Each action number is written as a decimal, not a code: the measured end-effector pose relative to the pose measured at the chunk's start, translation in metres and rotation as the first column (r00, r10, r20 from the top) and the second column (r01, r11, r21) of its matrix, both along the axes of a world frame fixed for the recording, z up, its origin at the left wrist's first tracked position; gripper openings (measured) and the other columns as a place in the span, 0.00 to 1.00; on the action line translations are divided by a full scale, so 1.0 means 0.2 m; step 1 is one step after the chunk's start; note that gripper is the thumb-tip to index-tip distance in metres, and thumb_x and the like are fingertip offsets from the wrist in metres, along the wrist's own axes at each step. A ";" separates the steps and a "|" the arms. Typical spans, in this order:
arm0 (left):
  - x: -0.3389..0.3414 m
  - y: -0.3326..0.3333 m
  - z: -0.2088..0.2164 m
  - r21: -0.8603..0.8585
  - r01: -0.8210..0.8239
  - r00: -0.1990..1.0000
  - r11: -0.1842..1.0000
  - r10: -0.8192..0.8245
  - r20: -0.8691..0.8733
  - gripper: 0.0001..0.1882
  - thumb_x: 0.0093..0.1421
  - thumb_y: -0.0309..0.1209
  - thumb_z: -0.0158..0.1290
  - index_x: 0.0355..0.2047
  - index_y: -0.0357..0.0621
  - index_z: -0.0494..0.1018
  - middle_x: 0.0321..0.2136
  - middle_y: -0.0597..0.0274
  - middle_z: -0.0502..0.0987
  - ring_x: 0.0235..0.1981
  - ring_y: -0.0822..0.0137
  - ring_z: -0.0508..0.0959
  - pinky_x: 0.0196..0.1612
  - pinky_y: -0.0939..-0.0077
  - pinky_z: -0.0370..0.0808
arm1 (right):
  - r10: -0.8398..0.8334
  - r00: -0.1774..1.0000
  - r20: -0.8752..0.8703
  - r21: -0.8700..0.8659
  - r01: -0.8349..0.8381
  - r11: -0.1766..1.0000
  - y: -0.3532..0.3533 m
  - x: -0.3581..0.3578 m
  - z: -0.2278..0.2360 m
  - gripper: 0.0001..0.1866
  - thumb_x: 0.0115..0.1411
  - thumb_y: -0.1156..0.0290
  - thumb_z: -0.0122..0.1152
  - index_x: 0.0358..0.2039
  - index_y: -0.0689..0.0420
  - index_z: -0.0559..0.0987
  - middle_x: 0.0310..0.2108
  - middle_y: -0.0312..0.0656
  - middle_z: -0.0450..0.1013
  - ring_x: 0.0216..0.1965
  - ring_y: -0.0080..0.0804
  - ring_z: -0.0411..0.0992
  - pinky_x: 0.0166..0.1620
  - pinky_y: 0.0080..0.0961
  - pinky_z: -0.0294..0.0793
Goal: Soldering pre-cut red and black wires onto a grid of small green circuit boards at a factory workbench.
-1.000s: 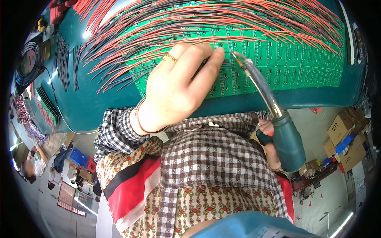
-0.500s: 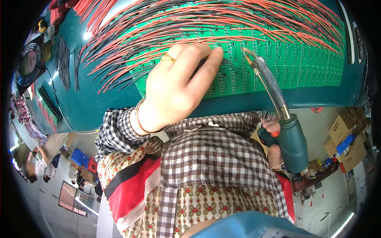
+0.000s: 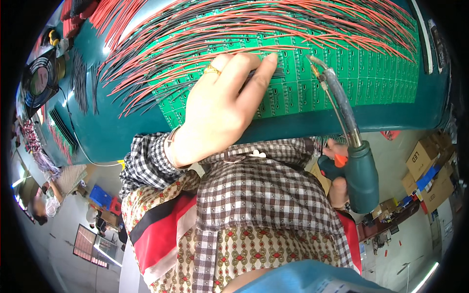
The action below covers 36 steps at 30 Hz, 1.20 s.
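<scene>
My left hand (image 3: 220, 107) lies over the near rows of a sheet of green circuit boards (image 3: 342, 93), fingers bent and closed around a bunch of thin black wires (image 3: 252, 74). Part of that bunch is hidden under the palm; the dark ends poke out just right of the fingers. Close above the fingertips runs a red wire (image 3: 288, 48). In my right hand (image 3: 338, 191) is a soldering gun (image 3: 362, 178) with a dark green handle and an orange trigger. Its bent metal tip points up at the boards, right of my left hand; whether it touches them I cannot tell.
Rows of red and black wires (image 3: 234, 22) arch over the boards' far part. On the green table (image 3: 110, 132), more black wires (image 3: 78, 80) lie at left beside a small black fan (image 3: 41, 80). Cardboard boxes (image 3: 422, 156) stand at right beyond the table.
The soldering gun's tip has shifted right along the boards, away from my left fingers. My left hand has moved slightly right and keeps its bent grip. The whole view has shifted a little.
</scene>
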<state>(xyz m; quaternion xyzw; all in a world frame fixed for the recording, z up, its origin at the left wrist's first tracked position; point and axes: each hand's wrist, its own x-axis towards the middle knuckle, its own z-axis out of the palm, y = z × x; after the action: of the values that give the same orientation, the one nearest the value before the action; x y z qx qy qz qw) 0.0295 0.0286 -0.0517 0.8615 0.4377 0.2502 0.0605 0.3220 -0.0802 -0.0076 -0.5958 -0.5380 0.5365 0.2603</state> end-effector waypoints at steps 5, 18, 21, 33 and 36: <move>-0.01 0.01 0.00 0.018 0.007 1.000 1.000 -0.008 0.030 0.24 0.47 0.24 0.58 0.48 0.32 0.79 0.38 0.55 0.75 0.35 0.60 0.77 0.39 0.71 0.78 | -0.055 0.998 -0.024 -0.043 0.054 0.998 0.02 -0.02 0.01 0.44 0.61 0.34 0.61 0.56 0.68 0.71 0.52 0.54 0.74 0.50 0.41 0.77 0.47 0.32 0.81; 0.03 0.01 0.02 -0.070 -0.048 0.995 0.996 0.054 0.080 0.23 0.46 0.14 0.62 0.45 0.37 0.82 0.35 0.59 0.77 0.33 0.61 0.78 0.34 0.70 0.75 | 0.032 0.996 -0.078 0.169 -0.018 0.985 0.02 -0.01 -0.07 0.31 0.57 0.52 0.75 0.50 0.65 0.80 0.42 0.48 0.81 0.44 0.40 0.81 0.49 0.35 0.78; 0.02 0.02 0.02 -0.085 -0.048 0.994 0.995 0.056 0.096 0.23 0.46 0.14 0.62 0.45 0.37 0.82 0.36 0.59 0.77 0.33 0.61 0.78 0.34 0.69 0.75 | 0.009 0.995 -0.104 0.179 0.010 0.984 0.01 -0.01 -0.09 0.31 0.57 0.52 0.75 0.50 0.65 0.80 0.42 0.48 0.81 0.44 0.40 0.81 0.50 0.35 0.78; 0.02 0.01 0.02 -0.083 -0.051 0.995 0.995 0.058 0.086 0.23 0.45 0.14 0.62 0.45 0.37 0.82 0.36 0.60 0.77 0.32 0.61 0.78 0.33 0.70 0.75 | 0.096 0.994 0.052 0.193 -0.104 0.976 0.01 0.01 -0.08 0.28 0.56 0.49 0.75 0.47 0.60 0.84 0.41 0.43 0.82 0.44 0.42 0.80 0.50 0.36 0.77; 0.02 0.01 0.01 -0.064 -0.045 0.995 0.997 0.051 0.091 0.23 0.45 0.14 0.63 0.45 0.37 0.82 0.35 0.60 0.77 0.32 0.62 0.78 0.33 0.70 0.74 | 0.108 0.991 0.080 0.200 -0.122 0.972 0.01 0.02 -0.08 0.28 0.56 0.49 0.75 0.47 0.60 0.84 0.41 0.43 0.82 0.44 0.43 0.80 0.50 0.36 0.77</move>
<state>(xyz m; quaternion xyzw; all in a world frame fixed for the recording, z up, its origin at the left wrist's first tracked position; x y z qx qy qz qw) 0.0329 0.0308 -0.0487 0.8359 0.4625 0.2777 0.1013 0.3252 -0.0779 -0.0232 -0.5518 -0.6326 0.4715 0.2701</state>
